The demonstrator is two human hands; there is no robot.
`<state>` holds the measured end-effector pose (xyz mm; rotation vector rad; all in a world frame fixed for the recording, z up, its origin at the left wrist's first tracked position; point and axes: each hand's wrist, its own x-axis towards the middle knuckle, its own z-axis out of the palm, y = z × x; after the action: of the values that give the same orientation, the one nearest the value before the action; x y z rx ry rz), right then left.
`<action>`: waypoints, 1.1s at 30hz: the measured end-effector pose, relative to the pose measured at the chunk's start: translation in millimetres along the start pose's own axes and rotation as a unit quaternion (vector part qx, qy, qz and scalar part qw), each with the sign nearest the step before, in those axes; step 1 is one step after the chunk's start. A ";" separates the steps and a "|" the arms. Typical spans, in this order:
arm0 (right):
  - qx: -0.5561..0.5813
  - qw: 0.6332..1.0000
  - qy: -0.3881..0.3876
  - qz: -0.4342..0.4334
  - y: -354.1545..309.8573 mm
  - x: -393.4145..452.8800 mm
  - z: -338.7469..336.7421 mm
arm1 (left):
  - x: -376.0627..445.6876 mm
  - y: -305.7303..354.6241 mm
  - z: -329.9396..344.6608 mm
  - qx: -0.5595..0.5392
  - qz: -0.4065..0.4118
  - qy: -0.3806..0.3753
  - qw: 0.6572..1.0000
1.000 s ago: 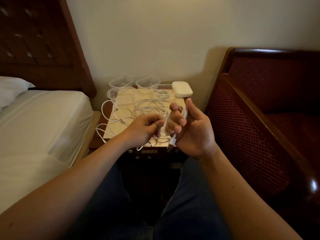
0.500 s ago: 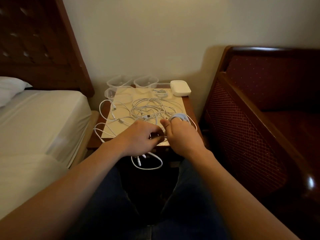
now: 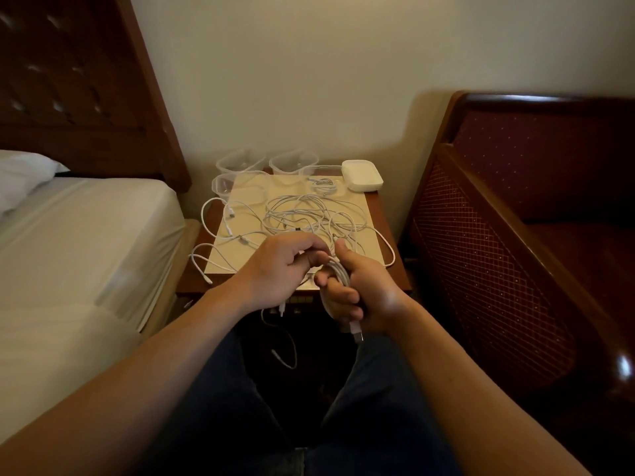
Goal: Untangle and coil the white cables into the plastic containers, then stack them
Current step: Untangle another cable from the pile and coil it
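At the centre of the frame the right hand (image 3: 360, 297) has its fingers curled around a small coil of white cable (image 3: 340, 274), and a USB plug (image 3: 357, 333) sticks out below the fist. The left hand (image 3: 281, 266), just beside it, pinches a strand of the same cable between thumb and fingers — a loose end hangs down under it, in front of the dark trousers. Above the hands, a tangle of white cables (image 3: 309, 218) lies on the pale top of the bedside table (image 3: 240, 245), some loops falling over its left edge. At the table's far edge stand clear plastic containers (image 3: 240, 161); one (image 3: 323, 182) — beside a white lidded box (image 3: 362, 175) — has a coiled cable inside.
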<state>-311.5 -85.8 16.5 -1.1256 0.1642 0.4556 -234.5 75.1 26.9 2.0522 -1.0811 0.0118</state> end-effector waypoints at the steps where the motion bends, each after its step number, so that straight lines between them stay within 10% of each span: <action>1: 0.034 0.999 -0.019 -0.003 0.5 0.5 -1.4 | -1.3 1.0 3.2 -0.030 -0.031 0.005 0.999; 12: 0.124 0.989 -0.077 0.003 -6.2 -4.1 10.3 | -19.3 7.2 27.1 -0.222 -0.130 0.040 0.965; 19: 0.028 0.989 0.133 -0.056 -9.6 1.5 26.6 | -22.5 0.3 24.6 -0.091 -0.125 0.081 0.985; 33: -0.182 0.972 0.122 -0.085 -3.0 -8.3 13.6 | -22.3 -12.3 24.8 0.060 -0.058 0.157 0.984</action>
<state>-319.0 -76.8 27.8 -1.5428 0.2017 0.1957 -248.3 78.2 -5.7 2.1298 -0.7807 0.3372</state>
